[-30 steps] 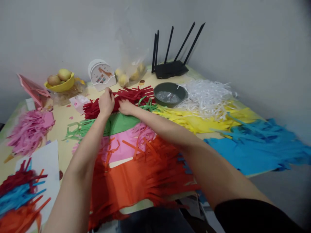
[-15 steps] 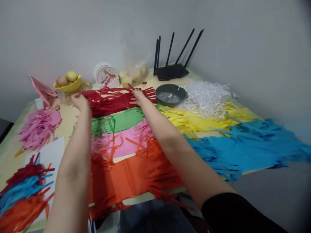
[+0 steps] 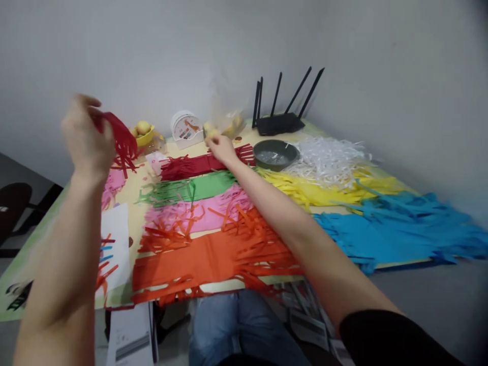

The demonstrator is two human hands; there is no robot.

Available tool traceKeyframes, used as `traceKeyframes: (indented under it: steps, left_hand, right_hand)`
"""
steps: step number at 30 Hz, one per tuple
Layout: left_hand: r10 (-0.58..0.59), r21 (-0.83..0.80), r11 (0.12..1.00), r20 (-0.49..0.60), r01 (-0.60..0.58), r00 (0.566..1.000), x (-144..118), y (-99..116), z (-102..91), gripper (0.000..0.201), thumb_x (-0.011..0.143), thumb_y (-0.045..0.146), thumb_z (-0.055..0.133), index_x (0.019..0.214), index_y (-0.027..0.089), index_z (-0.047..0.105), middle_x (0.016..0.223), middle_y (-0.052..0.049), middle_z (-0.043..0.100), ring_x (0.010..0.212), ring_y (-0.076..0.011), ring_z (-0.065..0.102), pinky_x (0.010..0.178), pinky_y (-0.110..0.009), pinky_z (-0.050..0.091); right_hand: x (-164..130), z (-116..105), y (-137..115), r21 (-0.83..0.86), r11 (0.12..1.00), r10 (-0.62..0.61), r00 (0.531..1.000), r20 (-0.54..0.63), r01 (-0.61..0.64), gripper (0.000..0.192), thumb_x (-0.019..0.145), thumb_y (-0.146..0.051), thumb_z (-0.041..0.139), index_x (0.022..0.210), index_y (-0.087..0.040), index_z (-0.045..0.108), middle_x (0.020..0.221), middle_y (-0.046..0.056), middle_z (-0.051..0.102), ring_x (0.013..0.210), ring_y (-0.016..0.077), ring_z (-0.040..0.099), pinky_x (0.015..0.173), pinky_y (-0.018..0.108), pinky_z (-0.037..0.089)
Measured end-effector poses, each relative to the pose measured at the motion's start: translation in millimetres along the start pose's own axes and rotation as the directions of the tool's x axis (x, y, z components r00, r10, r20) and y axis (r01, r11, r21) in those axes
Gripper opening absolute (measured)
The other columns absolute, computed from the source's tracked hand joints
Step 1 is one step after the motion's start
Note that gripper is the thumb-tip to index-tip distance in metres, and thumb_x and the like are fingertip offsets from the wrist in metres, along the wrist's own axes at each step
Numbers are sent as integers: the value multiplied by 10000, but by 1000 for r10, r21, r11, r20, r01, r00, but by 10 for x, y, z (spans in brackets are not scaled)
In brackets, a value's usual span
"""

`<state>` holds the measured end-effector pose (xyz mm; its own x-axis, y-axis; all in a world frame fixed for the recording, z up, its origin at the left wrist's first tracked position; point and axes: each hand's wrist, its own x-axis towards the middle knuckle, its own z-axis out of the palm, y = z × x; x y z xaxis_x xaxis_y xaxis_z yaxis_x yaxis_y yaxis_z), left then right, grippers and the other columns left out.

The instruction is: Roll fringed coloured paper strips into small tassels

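My left hand is raised at the left above the table, closed on a piece of dark red fringed paper whose cut strips hang down. My right hand is over the far edge of a dark red fringed paper sheet lying on the table. Its fingers are drawn together, and what they hold, if anything, is hidden. Nearer to me lie fringed sheets in green, pink and orange, in rows.
Yellow and blue fringed paper and white shredded strips lie at the right. A dark round bowl is beside them. Behind stand a black router, a giraffe-print holder and a yellow fruit bowl.
My left hand has lifted a dark red fringed piece up and left, away from the sheet on the table. My right hand stays by that sheet, its fingers now closer together.
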<state>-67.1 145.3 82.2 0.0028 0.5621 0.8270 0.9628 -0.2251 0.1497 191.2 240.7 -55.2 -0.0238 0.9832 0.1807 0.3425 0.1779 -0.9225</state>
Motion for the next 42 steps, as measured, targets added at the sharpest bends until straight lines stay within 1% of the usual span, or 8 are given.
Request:
traceKeyframes:
  steps: [2,4,7,13,19,26,31,42]
  left_hand:
    - [46,38,998,155,-52,987,-182,273,-112,265,818,84,565,1053,163,657,959,-2,673,924,-152,595,891,-341,429]
    - [67,59,995,265,-85,962,-379,533,-179,207,814,121,551,943,169,705,942,-38,685,921,-185,605,864,-350,439]
    - [86,4,996,330,-92,940,-663,856,-312,186,790,132,555,866,168,720,897,-66,700,872,-208,619,817,-347,457]
    - [52,-349,930,436,115,899,-1027,970,-691,79,776,214,626,820,162,667,775,-45,683,717,-165,610,699,-280,488]
    - [-3,-530,703,665,474,747,-1246,833,-791,298,733,377,757,894,133,703,812,-75,722,718,-187,661,643,-272,532]
    - [-115,-579,612,608,538,785,-1418,892,-875,268,760,331,741,956,150,715,740,-23,697,610,-137,626,576,-221,523]
    - [-162,-530,644,610,552,775,-1472,1042,-956,201,772,311,697,892,151,712,637,0,646,532,-123,589,516,-217,492]
    - [-105,-514,737,554,438,826,-1572,978,-1008,141,797,308,666,796,168,673,731,-14,654,656,-132,587,599,-230,479]
  right_hand:
    - [-378,68,-348,33,949,-315,948,41,314,366,936,-390,569,1175,-123,643,1225,109,684,1123,195,627,1010,297,472]
    - [-779,153,-616,27,807,-590,802,87,590,556,861,-416,658,1312,-106,560,1346,146,615,1235,236,571,1086,351,422]
    - [-1246,215,-794,-27,707,-700,706,110,706,653,789,-313,690,1365,-74,497,1432,186,542,1320,281,499,1146,390,346]
    - [-1581,-188,-777,-32,815,-554,793,255,579,213,749,-125,525,908,-122,668,822,38,693,759,176,604,745,287,435]
    - [-1793,-707,-907,26,832,-532,783,323,555,129,757,-180,541,819,-125,640,759,18,655,710,146,559,684,266,398]
    - [-1953,-959,-865,-98,798,-523,765,377,594,206,831,-266,583,958,-127,667,903,59,693,811,182,604,786,320,463]
    - [-2153,-823,-809,-91,761,-609,756,240,642,679,770,-407,726,1356,-160,488,1278,144,631,1149,277,599,978,410,467]
    - [-2026,-910,-762,8,823,-542,781,310,568,110,745,-196,578,835,-137,599,808,29,647,758,149,545,711,259,386]
